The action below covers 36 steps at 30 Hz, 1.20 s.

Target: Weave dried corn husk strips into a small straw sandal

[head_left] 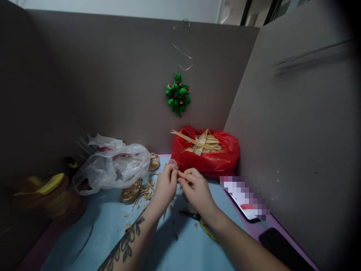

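My left hand (166, 184) pinches a small piece of woven straw (172, 163) with something pink in it, at the middle of the table. Close against it, my right hand (196, 188) has thumb and fingers pressed together at the edge of that same piece. Fingers cover much of the work. Partly under my right wrist lies a tool with dark jaws and yellow handles (207, 229). Left of my hands are a coiled straw piece (132, 191) and a smaller straw bundle (154, 162), with loose scraps (147, 192) around them.
Behind my hands stands a red plastic bag (186, 160) full of dry straw strips (207, 143). A clear plastic bag (118, 169) and a brown basket (50, 199) are at left. Two phones (245, 203) lie right. A green ornament (178, 96) hangs on the grey partition (113, 75).
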Each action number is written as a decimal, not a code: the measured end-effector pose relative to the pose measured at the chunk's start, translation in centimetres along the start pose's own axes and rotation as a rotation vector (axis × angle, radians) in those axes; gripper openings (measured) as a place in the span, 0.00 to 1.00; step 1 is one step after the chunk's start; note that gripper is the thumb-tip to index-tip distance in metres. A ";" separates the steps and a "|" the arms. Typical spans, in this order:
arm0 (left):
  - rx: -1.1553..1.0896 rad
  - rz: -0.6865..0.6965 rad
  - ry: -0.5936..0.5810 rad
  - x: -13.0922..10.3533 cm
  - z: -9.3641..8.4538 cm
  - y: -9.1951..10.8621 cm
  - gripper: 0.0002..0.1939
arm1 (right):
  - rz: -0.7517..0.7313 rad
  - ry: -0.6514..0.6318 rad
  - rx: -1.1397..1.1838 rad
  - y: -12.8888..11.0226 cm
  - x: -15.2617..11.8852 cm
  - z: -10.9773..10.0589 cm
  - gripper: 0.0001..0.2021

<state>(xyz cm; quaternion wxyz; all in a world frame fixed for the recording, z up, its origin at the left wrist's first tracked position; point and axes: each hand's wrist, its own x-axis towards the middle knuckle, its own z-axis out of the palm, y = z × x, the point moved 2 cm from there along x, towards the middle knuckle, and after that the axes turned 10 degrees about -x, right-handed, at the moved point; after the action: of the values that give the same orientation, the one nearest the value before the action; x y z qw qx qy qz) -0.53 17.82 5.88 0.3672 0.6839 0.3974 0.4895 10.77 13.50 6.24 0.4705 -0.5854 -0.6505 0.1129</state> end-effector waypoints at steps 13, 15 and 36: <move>-0.286 -0.096 -0.189 -0.1 0.3 1.3 0.07 | 0.095 -0.109 0.288 1.2 1.3 -0.9 0.11; -0.225 -0.072 -0.181 -0.3 0.3 1.6 0.07 | 0.162 -0.165 0.314 1.2 1.4 -1.0 0.06; 0.010 0.015 -0.150 -0.3 -0.4 1.9 0.07 | 0.209 -0.237 0.381 1.5 1.6 -0.9 0.06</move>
<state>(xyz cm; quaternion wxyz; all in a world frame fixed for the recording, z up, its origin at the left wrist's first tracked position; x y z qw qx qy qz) -0.63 16.84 7.55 0.3889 0.7233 0.3663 0.4376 12.64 14.97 6.52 0.4789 -0.5327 -0.6040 0.3495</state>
